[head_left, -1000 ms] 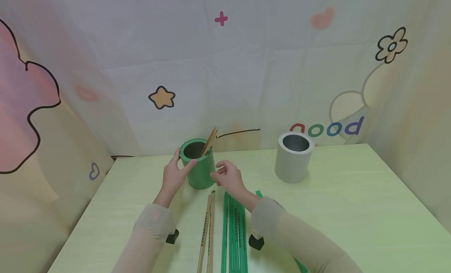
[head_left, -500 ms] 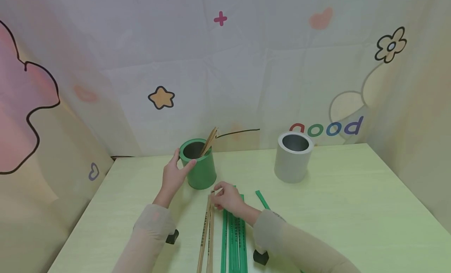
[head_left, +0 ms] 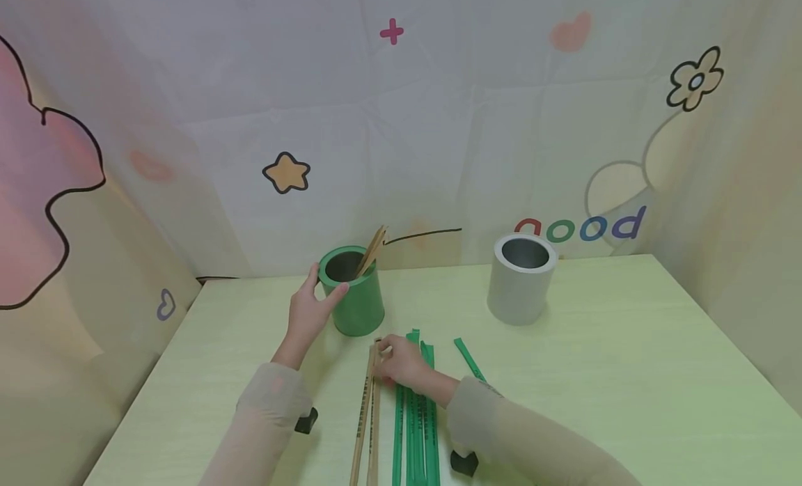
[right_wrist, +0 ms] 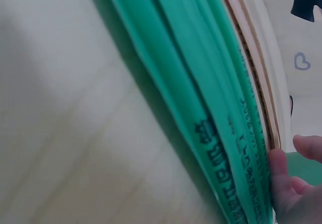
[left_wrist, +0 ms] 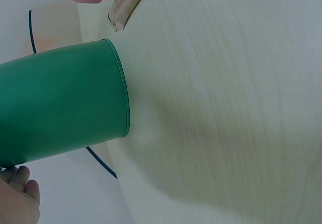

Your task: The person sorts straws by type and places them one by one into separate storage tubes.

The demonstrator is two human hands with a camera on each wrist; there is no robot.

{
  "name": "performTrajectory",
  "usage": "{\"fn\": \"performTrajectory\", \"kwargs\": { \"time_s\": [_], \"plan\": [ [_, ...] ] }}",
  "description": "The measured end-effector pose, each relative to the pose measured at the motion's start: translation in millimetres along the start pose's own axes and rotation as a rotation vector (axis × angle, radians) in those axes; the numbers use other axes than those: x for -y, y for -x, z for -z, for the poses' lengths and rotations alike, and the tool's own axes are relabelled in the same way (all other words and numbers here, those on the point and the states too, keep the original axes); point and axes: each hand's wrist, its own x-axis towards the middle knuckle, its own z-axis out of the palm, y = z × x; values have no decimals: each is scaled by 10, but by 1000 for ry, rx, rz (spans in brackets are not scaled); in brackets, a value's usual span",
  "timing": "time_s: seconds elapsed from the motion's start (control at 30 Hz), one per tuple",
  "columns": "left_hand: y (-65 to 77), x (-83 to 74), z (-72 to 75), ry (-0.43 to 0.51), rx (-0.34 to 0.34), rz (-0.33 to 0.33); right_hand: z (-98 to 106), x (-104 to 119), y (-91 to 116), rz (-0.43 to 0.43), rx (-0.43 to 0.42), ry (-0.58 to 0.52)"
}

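Observation:
My left hand (head_left: 308, 319) grips a green cylindrical cup (head_left: 362, 308) near its rim, thumb at the front and fingers at the left side. Several thin tan sticks (head_left: 372, 253) lean inside it. In front of the cup lie long tan strips (head_left: 366, 402) with dark print, like wrapped chopsticks. Beside them is a bundle of green printed strips (head_left: 416, 430). My right hand (head_left: 404, 364) is over the green bundle, fingertips at the far end of the tan strips. In the right wrist view its thumb and fingers (right_wrist: 279, 171) stand apart, one fingertip right at a tan strip.
A white cup (head_left: 520, 294) stands at the back right of the pale wooden table (head_left: 601, 347). One green strip (head_left: 468, 358) lies apart, partly under my right sleeve. A printed cloth (head_left: 426, 138) hangs behind the table.
My right hand has come down and toward me from beside the green cup to the ends of the tan strips. My left hand stays on the cup.

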Motion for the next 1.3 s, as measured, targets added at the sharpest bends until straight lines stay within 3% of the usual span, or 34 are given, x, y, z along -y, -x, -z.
{"fn": "performTrajectory", "kwargs": {
  "time_s": [0.53,1.3],
  "plan": [
    [0,-5,4,12,-2,1,-62,100,-26,10,-13,279],
    [6,-1,3,16,-4,-7,-114,123,-36,-25,-52,355]
  ]
}}
